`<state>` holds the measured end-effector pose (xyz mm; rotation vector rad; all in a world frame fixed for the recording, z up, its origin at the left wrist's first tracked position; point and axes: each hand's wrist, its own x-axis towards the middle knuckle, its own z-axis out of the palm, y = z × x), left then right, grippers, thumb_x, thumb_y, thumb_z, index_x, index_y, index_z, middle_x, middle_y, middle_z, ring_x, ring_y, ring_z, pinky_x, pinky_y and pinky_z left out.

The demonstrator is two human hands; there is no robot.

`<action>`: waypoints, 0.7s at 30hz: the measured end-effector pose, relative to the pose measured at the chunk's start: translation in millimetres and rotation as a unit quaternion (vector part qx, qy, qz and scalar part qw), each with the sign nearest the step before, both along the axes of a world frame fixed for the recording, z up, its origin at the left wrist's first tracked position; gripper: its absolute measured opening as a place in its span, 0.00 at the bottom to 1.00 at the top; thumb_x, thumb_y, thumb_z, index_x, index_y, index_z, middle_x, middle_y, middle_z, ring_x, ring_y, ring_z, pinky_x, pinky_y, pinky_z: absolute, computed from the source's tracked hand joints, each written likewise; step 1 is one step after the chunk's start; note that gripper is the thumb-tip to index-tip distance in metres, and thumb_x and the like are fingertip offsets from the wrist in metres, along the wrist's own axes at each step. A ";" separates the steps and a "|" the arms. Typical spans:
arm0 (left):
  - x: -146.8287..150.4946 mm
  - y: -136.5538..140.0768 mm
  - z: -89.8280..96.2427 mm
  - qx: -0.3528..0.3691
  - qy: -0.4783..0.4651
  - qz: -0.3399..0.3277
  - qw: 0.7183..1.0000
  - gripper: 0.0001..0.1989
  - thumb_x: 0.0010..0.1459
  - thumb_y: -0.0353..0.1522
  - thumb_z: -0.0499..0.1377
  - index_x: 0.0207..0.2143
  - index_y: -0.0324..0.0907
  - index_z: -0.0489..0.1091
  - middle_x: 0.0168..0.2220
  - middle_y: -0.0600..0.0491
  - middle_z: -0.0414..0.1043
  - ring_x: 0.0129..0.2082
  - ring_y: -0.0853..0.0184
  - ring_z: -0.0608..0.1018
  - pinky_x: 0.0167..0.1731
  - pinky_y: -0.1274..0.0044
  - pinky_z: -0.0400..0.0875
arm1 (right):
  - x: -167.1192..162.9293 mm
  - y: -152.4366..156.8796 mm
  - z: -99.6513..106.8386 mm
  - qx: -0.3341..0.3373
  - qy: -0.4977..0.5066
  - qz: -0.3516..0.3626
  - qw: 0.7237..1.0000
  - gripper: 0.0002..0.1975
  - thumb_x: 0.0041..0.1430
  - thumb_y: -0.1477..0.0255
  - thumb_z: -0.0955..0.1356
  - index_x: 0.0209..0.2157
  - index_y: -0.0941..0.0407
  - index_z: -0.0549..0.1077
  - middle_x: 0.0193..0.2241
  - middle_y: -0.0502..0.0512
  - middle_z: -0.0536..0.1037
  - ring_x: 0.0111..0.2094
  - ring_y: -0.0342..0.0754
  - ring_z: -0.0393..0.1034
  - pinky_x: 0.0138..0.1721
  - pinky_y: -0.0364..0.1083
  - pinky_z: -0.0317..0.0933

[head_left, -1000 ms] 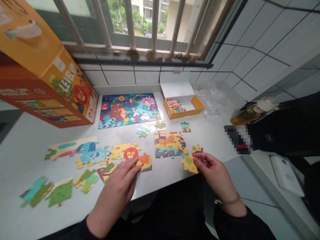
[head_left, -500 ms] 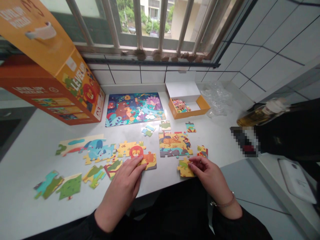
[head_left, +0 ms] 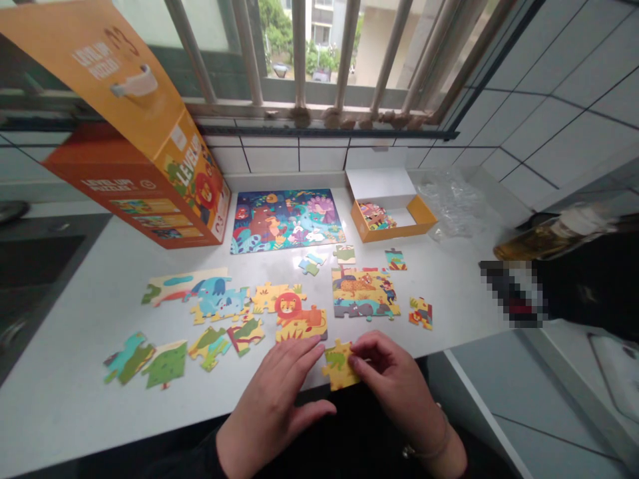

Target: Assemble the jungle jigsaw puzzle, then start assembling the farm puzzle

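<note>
Between thumb and fingers my right hand (head_left: 387, 369) pinches a yellow puzzle piece (head_left: 340, 366) with a green animal on it, at the counter's front edge. My left hand (head_left: 284, 382) is open, thumb spread, just left of that piece and below the joined lion pieces (head_left: 299, 318). To the lion's left lie the joined elephant pieces (head_left: 219, 297). A partly joined block with a leopard and a hippo (head_left: 364, 293) lies behind my right hand. A loose piece with a small lion (head_left: 421, 313) is to its right.
A finished dark forest puzzle (head_left: 287, 223) lies at the back beside the orange puzzle box (head_left: 150, 193). An open yellow box (head_left: 392, 229) holds more pieces. Clear plastic wrap (head_left: 449, 199) and a bottle (head_left: 549, 233) are at right. Several loose pieces, including a green one (head_left: 167, 364), lie front left.
My right hand has brought the yellow piece left and toward me. My left hand has come off the lion pieces, its thumb now spread. The view has shifted a little left.
</note>
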<state>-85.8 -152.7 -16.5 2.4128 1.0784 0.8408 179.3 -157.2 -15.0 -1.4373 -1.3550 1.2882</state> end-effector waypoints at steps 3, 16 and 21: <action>3.9 -5.7 -4.4 -0.056 -0.066 0.025 0.996 0.29 0.70 0.39 0.68 0.69 0.47 0.67 0.60 0.43 0.80 0.59 0.56 0.83 0.60 0.64 0.81 | -23.1 -1.6 7.8 0.010 0.017 0.021 1.000 0.06 0.69 0.65 0.73 0.38 0.52 0.80 0.41 0.53 0.80 0.43 0.49 0.78 0.43 0.47 0.76; 9.4 -0.6 -1.4 -0.418 -0.351 0.153 0.824 0.29 0.56 0.38 0.75 0.59 0.45 0.74 0.57 0.42 0.81 0.47 0.57 0.88 0.45 0.70 0.87 | 83.1 151.3 24.1 0.075 -0.552 -0.096 0.825 0.19 0.71 0.61 0.70 0.50 0.64 0.78 0.46 0.73 0.82 0.49 0.64 0.79 0.52 0.57 0.71; 5.8 0.5 -2.8 -0.441 -0.351 0.166 0.809 0.31 0.56 0.38 0.75 0.61 0.45 0.73 0.58 0.42 0.79 0.44 0.60 0.87 0.45 0.70 0.86 | 91.0 187.5 12.9 0.013 -0.626 -0.069 0.777 0.26 0.67 0.56 0.73 0.51 0.66 0.80 0.45 0.76 0.83 0.47 0.66 0.81 0.46 0.54 0.70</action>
